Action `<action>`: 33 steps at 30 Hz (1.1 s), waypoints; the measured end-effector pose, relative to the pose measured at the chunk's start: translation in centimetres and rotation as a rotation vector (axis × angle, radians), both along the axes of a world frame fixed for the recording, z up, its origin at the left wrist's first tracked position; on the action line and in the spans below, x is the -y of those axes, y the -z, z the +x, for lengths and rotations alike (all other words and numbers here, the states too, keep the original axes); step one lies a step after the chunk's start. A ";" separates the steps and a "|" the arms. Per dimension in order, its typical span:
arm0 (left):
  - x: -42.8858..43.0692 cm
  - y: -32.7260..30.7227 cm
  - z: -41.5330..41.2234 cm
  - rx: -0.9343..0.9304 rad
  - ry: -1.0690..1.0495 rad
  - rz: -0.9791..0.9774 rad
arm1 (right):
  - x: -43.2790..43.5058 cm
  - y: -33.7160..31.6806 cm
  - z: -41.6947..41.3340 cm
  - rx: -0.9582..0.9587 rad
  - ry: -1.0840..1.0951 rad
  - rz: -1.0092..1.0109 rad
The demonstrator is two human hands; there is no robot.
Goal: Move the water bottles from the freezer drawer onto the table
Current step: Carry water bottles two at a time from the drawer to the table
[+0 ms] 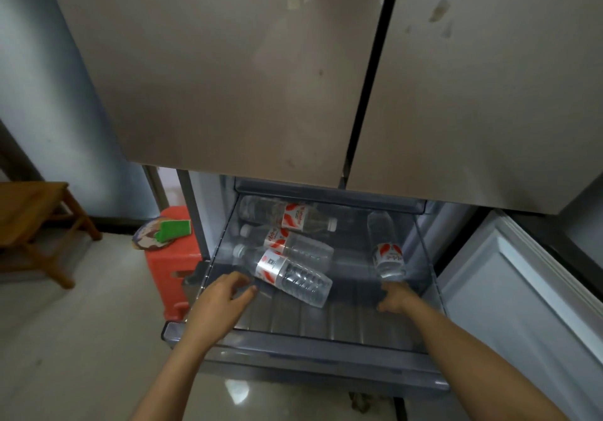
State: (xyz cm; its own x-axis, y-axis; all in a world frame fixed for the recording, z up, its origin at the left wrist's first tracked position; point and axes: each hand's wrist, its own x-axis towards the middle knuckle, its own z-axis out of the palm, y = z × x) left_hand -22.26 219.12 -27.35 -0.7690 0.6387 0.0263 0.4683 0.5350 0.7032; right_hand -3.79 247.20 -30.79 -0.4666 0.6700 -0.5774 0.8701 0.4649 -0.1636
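The freezer drawer (303, 319) stands pulled out at the lower centre of the frame, below the two closed upper doors (228, 61), and four water bottles lie in it on their sides, none yet removed as far as the view shows. Three sit in a loose stack at centre: the rear bottle (287, 216) against the back wall, the middle bottle (287, 244) just in front of it, and the front bottle (284, 272) angled toward lower right with its cap to the left. The fourth bottle (386, 251) lies apart at the right side of the drawer, running front to back. The left hand (222, 293) is inside the drawer at centre left, its grip spread apart and empty, fingertips just beside the neck end of the front bottle; contact cannot be confirmed. The right hand (396, 298) is at centre right, just below the fourth bottle; its fingers curl downward without enclosing anything, so the grip is apart and empty. No bench surface carrying bottles appears; a wooden stool (36, 221) and a red stool (173, 257) occupy the left of the frame. Judged status: transfer not started, all four visible bottles remain to be lifted and carried over
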 end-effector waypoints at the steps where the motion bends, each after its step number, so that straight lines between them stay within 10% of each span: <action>1: -0.2 -0.2 0.1 0.021 0.001 -0.025 | 0.0 0.0 0.1 0.011 -0.006 0.016; 8: -5.3 -2.5 0.0 0.191 0.020 -0.155 | 1.7 -2.0 -0.2 0.009 -0.158 0.217; 17: -12.5 1.2 -1.2 1.100 -0.577 0.226 | 2.4 -12.3 3.7 -0.375 -0.138 0.489; 33: -14.0 2.6 0.2 1.012 -0.906 0.381 | 4.4 -5.5 4.8 -0.777 0.345 0.201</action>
